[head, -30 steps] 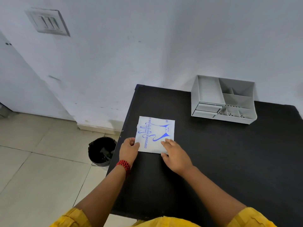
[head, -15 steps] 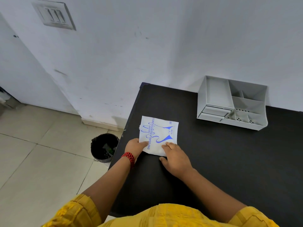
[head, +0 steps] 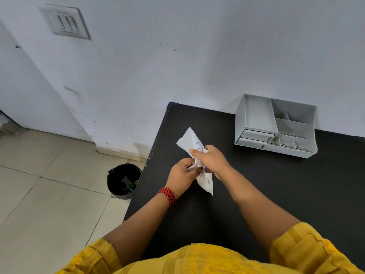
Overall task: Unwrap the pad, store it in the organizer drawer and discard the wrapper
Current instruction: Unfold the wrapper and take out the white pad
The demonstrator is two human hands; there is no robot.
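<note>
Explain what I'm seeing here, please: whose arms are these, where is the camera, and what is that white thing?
There is no machine here. A person works with bare hands, and one wide camera worn on their head looks forward and down, so you see their own arms reaching out. The left hand, with a red wristband, and the right hand both grip a white packet with blue print over a black table. At the table's far edge, against the wall, stands a grey organizer with small drawers. On the floor beside the table is a black bin.
</note>
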